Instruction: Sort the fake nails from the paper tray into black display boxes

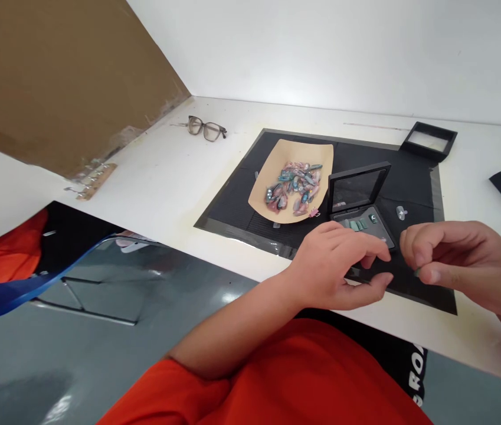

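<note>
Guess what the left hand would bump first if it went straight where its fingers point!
Probably the right hand, which pinches a small green piece, though depth is unclear.

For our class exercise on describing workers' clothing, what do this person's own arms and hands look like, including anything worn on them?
The left hand and right hand are bare, with no gloves, rings or watches showing. The left arm wears a short, loose, orange-red sleeve ending near the elbow, with no marking visible. The right sleeve is out of view.
</note>
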A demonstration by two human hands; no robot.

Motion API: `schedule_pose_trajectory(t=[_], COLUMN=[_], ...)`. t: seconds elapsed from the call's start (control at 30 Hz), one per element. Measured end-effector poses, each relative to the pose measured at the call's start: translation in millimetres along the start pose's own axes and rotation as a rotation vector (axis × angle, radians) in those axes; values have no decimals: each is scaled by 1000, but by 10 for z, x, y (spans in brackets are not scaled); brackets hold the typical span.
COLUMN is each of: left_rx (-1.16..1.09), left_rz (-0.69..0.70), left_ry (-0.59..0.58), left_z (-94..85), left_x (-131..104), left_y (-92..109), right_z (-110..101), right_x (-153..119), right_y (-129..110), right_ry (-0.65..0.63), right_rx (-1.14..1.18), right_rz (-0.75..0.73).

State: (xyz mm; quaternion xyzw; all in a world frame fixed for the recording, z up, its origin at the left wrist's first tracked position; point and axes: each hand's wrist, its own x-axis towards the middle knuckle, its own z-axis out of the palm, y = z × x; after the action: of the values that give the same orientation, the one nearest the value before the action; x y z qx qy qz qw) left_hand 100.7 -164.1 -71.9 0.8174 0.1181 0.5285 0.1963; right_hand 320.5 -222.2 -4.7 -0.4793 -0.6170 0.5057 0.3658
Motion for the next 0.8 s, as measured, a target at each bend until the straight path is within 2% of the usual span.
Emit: schedule_pose_trajectory(t=[0.1, 0.2, 0.33, 0.5, 0.63, 0.8], left_rx=[13, -13, -29, -27, -25, 3], left_rz=[9, 76, 177, 205, 241, 214], left_ry=[90, 167, 193, 160, 238, 305], left_z=[49, 101, 105, 66, 102, 121], left_x=[13, 36, 53, 56, 56, 35], left_y=[-10, -45, -71, -64, -74, -77], right_z=[60, 98, 92, 84, 94, 72], right_x=[5, 4, -8, -4, 18, 21], right_y=[5, 15, 16, 19, 37, 52], right_ry=[-15, -40, -72, -52, -50, -30], right_rx=[46, 85, 124, 136, 134, 115], right_rz=[30, 58, 61, 5, -23, -62])
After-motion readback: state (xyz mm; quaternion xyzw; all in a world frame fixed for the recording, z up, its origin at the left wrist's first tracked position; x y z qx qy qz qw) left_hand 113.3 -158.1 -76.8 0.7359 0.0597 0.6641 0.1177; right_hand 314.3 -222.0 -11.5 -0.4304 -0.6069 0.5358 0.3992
